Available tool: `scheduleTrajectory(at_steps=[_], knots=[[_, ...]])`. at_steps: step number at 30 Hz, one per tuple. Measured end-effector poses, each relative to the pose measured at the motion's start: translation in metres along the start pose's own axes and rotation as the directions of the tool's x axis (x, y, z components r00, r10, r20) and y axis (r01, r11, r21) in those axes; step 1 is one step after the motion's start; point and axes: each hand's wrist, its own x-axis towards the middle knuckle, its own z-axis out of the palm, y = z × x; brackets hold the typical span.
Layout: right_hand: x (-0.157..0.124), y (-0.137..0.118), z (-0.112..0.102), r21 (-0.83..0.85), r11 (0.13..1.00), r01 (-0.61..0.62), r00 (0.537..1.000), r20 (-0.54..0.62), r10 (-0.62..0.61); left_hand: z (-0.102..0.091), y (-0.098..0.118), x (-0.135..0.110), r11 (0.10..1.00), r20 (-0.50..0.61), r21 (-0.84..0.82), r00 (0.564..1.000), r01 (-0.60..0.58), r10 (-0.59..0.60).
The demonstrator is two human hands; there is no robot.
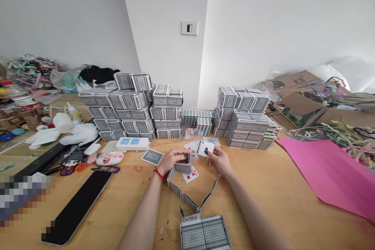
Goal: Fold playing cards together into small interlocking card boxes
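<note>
— White walls meet in a corner behind a wooden desk [272, 191] crowded with craft clutter. What are the hands busy with?

— The left hand [172, 161] has its grip pinched on the end of a folded chain of playing cards [187, 187], a band of cards joined edge to edge that runs down across the desk in a V toward the viewer. Holding that end upright seems to keep the last link open so another card can go in.

— And the other hand?

— The right hand [220, 160] pinches a single card [205, 148], a club face up, between thumb and fingers, just beside the chain's raised end. A few loose cards [190, 175] lie face up under and between the hands, close by, likely so they are within easy reach.

— What sits nearer the viewer?

— A finished card block [204, 232] stands at the bottom edge, just below the tip of the V.

— And behind?

— Stacks of similar card blocks [133, 105] are piled against the wall on the left, with another stack [244, 119] to the right, leaving a gap where the hands work. One patterned card [152, 156] lies alone, face down, near a white power strip [132, 143].

— Anything else?

— A dark phone [77, 207] lies flat at the left, a pink paper sheet [328, 172] spreads at the right, and cardboard boxes [295, 105] with tangled pipe cleaners [345, 133] sit beyond it.
</note>
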Motion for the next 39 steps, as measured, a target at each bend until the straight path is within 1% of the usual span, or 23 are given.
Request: scheduleTrajectory(at_steps=[3,7,13,16,20,23,28,33,39], knots=[[0.000,0.000,0.000,-0.051,0.998,0.026,1.000,0.001,-0.026,-0.001,-0.003,0.001,1.000,0.009,-0.008,1.000,-0.002,0.002],[0.000,0.001,-0.001,-0.072,0.996,0.044,0.999,0.014,-0.043,-0.003,-0.005,0.001,1.000,0.015,-0.014,1.000,-0.005,0.005],[0.003,0.007,0.000,-0.122,0.991,0.047,0.997,0.062,-0.040,-0.004,-0.003,0.000,0.999,-0.060,0.024,0.997,-0.036,0.037],[0.003,0.010,0.000,-0.235,0.968,0.084,0.996,0.031,-0.078,-0.005,-0.002,0.000,0.998,-0.088,0.030,0.995,-0.051,0.054],[0.004,0.015,-0.004,-0.441,0.884,0.158,0.983,-0.013,-0.183,-0.005,-0.002,0.001,0.999,-0.087,-0.003,0.995,-0.046,0.045],[0.006,0.019,-0.006,-0.519,0.838,0.171,0.979,-0.010,-0.206,-0.004,-0.002,0.001,0.998,-0.075,-0.030,0.996,-0.053,0.051],[0.007,0.023,-0.006,-0.494,0.853,0.167,0.985,0.039,-0.170,-0.003,0.000,0.001,0.998,-0.090,-0.030,0.995,-0.049,0.046],[0.007,0.023,-0.004,-0.421,0.892,0.165,0.986,0.104,-0.133,-0.003,0.001,0.001,0.999,-0.064,-0.010,0.997,-0.049,0.048],[0.005,0.019,-0.002,-0.444,0.880,0.167,0.985,0.122,-0.126,-0.004,0.000,0.001,0.999,-0.032,0.023,0.998,-0.046,0.047]])
